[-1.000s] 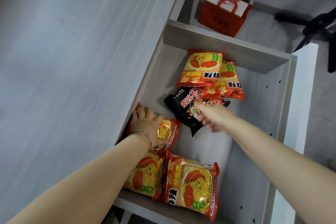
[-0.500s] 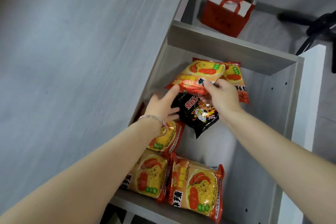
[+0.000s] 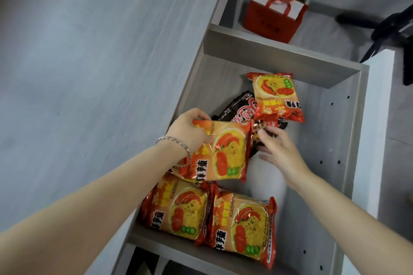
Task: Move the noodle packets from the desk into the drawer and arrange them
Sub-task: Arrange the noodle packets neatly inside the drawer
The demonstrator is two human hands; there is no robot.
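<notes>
The big grey worktop (image 3: pixel 78 73) fills the left side, smooth with faint wood lines, and I see no packets on the part that shows. Next to it the drawer (image 3: pixel 355 140) stands pulled open, a flat-sided grey box with little holes in its wall. All the noodle packets in view lie inside it. Two orange packets (image 3: pixel 178 210) sit side by side at the near end, puffy and shiny. One more orange packet (image 3: pixel 277 96) lies at the far end, partly on top of a black packet (image 3: pixel 237 107). The left hand (image 3: pixel 187 129) is pinching the top edge of another orange packet (image 3: pixel 225 154), which hangs above the near ones. The right hand (image 3: pixel 281 147) is spread open with nothing in it, its fingertips (image 3: pixel 261 134) close to the black packet's crinkly edge. I think the job now is to line them up neatly. It would go best to lay the held packet flat beside the near two, facing the same way. The wrappers look slippery, so slow, soft pushes should work better than squeezing.
</notes>
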